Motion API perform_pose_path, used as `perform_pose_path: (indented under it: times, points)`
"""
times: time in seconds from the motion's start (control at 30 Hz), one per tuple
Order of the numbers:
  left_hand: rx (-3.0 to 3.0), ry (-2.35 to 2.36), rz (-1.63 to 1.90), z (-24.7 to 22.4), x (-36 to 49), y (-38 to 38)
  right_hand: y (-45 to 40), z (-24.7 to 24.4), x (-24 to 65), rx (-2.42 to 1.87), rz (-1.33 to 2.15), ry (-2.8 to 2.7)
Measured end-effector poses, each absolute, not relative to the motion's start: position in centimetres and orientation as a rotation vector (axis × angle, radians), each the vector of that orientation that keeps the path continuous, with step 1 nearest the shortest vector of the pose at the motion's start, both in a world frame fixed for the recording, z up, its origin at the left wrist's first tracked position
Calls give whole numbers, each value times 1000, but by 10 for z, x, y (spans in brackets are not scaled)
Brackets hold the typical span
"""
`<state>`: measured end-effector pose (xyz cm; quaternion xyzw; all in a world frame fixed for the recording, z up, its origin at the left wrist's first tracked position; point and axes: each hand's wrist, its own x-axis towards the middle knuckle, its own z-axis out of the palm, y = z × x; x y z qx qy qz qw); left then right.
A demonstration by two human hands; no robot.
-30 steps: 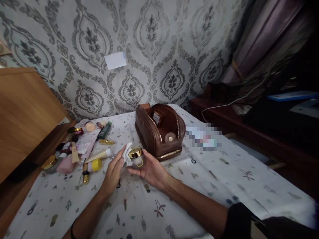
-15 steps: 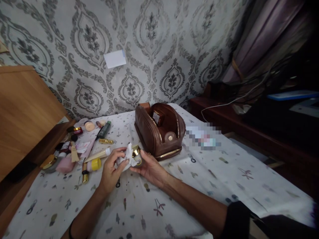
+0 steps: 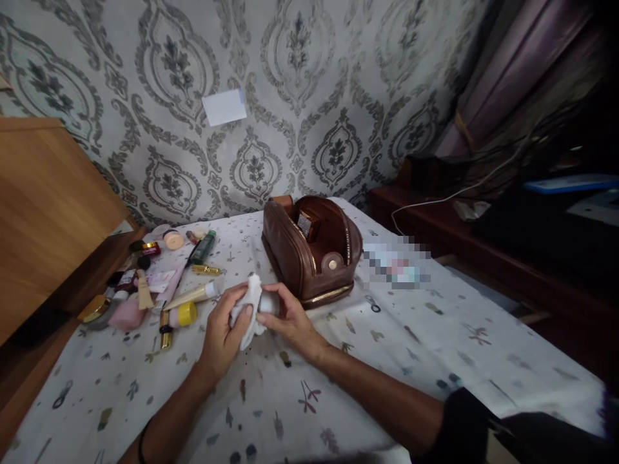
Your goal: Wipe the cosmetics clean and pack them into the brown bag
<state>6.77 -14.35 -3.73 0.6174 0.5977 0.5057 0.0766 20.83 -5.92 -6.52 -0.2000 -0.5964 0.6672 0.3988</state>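
My left hand (image 3: 218,332) is closed on a crumpled white wipe (image 3: 252,308), pressed against the side of a small rounded jar (image 3: 269,303). Thumb and fingers of my right hand (image 3: 297,328) grip that jar from the other side. Its greyish-white surface shows between the hands; the gold lid is out of sight. Just behind them stands a brown leather toiletry bag (image 3: 285,254), unzipped at the top, with a small glittery item (image 3: 304,224) inside. Left of my hands lie a cream tube (image 3: 193,296), a yellow-capped bottle (image 3: 184,314) and a gold tube (image 3: 206,269).
More cosmetics crowd the left side, among them a pink bottle (image 3: 127,314), a gold-lidded jar (image 3: 94,310) and a green tube (image 3: 204,247). A wooden panel (image 3: 53,206) borders the left edge. A patterned cloth (image 3: 387,361) covers the surface; a pixelated patch lies right of the bag.
The jar has been turned between my hands, so its gold lid no longer shows. The wipe now stands more upright against it. The bag and the cosmetics stay in place.
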Motion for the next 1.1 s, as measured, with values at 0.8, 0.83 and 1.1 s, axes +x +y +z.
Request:
perform_pose_path:
  times: [0.8,0.83,1.1]
  points:
    - [1417,1843,1541,-42,67,-139,-70,-60,202,-483,2280,-821]
    - [1467,1854,1530,-43,69,-139,-69,-62,202,-487,2327,-787]
    - [1689,1980,1528,-46,70,-141,-68,-66,201,-492,2455,-816]
